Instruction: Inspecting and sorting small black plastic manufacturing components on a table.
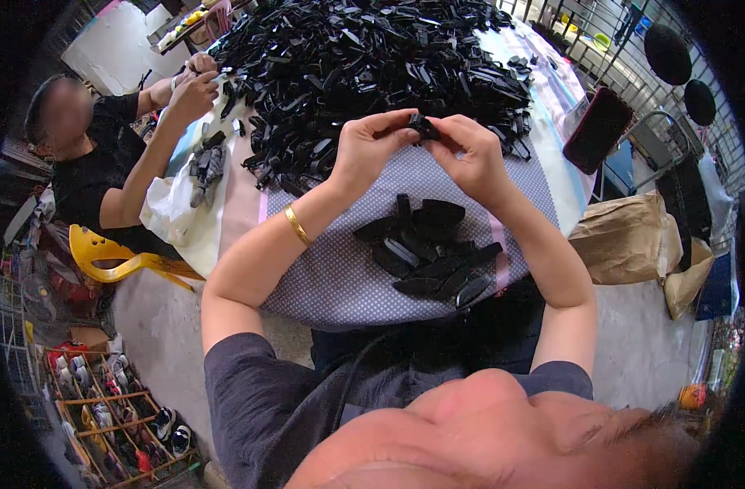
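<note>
Between the fingertips of my left hand (pixel 375 140) and my right hand (pixel 468 156) is a small black plastic-looking piece (pixel 422 125). Both hands pinch it, one from each side, above the near edge of a large heap. That heap (pixel 372 73) is made of many glossy black elongated pieces of the same look. Closer to me, below my hands, lies a smaller pile of black pieces (pixel 429 253) on the dotted grey cloth (pixel 323 281). The exact kind of the held piece cannot be made out.
At the left a co-worker (pixel 103 163) holds both hands near the heap's edge. A white plastic bag (pixel 170 208) and a few grey pieces (pixel 207 167) lie there. A yellow chair (pixel 112 259) stands left, a brown paper bag (pixel 629 240) right, a shoe rack (pixel 116 416) lower left.
</note>
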Motion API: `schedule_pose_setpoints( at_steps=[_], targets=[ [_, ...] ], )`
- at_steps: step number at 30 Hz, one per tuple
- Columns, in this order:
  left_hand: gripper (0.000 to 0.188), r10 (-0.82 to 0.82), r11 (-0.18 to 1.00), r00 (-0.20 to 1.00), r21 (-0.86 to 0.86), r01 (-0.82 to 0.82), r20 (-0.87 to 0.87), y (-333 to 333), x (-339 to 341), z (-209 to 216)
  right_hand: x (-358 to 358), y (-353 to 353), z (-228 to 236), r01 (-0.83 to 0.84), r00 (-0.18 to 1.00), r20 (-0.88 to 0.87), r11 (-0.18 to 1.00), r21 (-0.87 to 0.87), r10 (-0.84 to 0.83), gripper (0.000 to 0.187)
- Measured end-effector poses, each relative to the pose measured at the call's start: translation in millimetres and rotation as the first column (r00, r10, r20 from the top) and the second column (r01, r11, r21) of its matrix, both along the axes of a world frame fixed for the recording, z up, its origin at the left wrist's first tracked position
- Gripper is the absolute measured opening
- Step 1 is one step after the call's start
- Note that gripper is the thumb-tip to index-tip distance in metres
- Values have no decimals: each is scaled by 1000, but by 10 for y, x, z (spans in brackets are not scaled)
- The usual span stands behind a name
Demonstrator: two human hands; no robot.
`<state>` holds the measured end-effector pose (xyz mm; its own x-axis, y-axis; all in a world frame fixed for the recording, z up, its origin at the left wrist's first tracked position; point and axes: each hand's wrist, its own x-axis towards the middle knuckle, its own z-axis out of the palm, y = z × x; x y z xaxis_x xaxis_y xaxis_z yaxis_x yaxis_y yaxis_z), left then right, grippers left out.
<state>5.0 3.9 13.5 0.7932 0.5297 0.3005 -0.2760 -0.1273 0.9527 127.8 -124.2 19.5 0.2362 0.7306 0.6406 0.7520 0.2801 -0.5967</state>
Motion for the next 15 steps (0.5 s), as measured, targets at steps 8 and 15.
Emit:
schedule_pose_setpoints(
  at_steps=[8,15],
  targets=[
    [29,-16,996,999,-86,19,30,-29,14,9,34,13,-11,3,1000,19,997,81,-5,28],
    [29,-25,990,997,-134,33,67,-140,27,46,-15,36,-69,82,990,108,990,112,-94,28]
  ],
)
